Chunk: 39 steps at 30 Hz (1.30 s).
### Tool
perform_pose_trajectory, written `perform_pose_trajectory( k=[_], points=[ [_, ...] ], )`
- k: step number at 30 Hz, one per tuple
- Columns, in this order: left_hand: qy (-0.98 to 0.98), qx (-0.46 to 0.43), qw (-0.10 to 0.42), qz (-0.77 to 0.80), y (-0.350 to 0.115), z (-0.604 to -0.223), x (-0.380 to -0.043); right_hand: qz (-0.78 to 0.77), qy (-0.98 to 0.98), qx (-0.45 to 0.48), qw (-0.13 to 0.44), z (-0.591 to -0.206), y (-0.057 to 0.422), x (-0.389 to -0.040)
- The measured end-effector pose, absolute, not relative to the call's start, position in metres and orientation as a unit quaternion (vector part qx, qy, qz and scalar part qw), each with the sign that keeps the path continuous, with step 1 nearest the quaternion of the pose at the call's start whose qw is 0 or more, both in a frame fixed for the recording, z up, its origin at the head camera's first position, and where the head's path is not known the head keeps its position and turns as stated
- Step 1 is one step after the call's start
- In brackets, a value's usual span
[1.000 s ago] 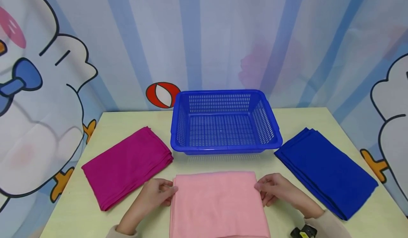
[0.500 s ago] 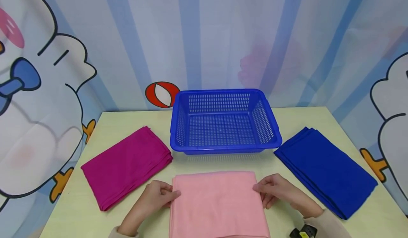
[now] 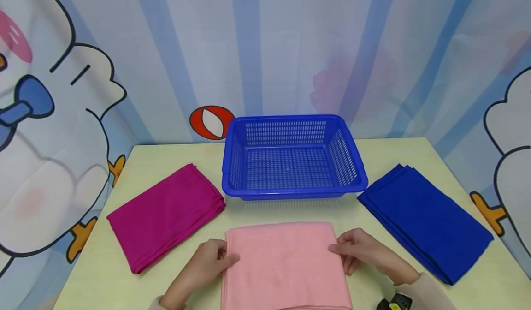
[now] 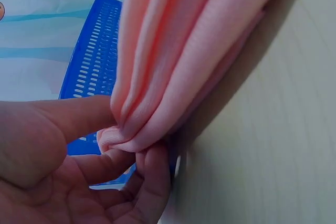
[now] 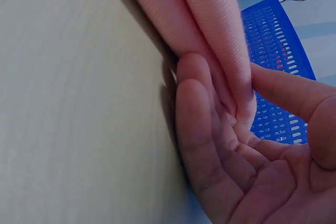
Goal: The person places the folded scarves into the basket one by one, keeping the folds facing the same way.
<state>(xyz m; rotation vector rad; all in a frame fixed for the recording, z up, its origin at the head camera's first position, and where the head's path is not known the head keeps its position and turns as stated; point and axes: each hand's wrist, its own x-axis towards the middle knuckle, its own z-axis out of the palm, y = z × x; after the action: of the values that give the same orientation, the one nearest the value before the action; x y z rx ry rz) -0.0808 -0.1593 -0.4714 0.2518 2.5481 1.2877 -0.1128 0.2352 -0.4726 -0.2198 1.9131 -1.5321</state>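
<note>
A folded pink cloth (image 3: 286, 266) lies at the front middle of the table, its near part cut off by the head view's lower edge. My left hand (image 3: 207, 261) pinches its left side, thumb on top and fingers underneath. In the left wrist view several stacked layers of the pink cloth (image 4: 163, 61) run between that thumb and the fingers. On the opposite side my right hand (image 3: 358, 250) grips the right edge near the far corner. The right wrist view shows the cloth's folded edge (image 5: 220, 40) between thumb and curled fingers.
Behind the pink cloth stands a blue plastic basket (image 3: 294, 192) with slotted walls. A folded magenta cloth (image 3: 166, 217) lies to the left, a folded blue cloth (image 3: 427, 224) to the right. A printed curtain (image 3: 286, 47) hangs behind the table (image 3: 95, 273).
My left hand has slid slightly toward me and right along the pink cloth's left edge, its thumb farther over the top. The right hand has barely shifted.
</note>
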Motion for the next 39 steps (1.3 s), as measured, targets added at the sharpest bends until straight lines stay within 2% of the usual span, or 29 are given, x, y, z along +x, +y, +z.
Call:
perform_pose_trajectory(
  k=[15, 21, 31, 39],
  points=[
    [0.845, 0.051, 0.15, 0.51, -0.159, -0.471, -0.084, -0.603, 0.726, -0.087, 0.32, -0.473, 0.235, -0.113],
    [0.795, 0.015, 0.182, 0.579, -0.162, -0.476, -0.084, -0.608, 0.728, -0.087, 0.305, -0.474, 0.232, -0.111],
    [0.772, -0.05, 0.192, 0.604, -0.165, -0.48, -0.077, -0.623, 0.706, -0.076, 0.327, -0.475, 0.231, -0.11],
    [0.751, -0.036, 0.221, 0.621, -0.165, -0.482, -0.076, -0.631, 0.698, -0.08, 0.329, -0.477, 0.233, -0.109]
  ],
)
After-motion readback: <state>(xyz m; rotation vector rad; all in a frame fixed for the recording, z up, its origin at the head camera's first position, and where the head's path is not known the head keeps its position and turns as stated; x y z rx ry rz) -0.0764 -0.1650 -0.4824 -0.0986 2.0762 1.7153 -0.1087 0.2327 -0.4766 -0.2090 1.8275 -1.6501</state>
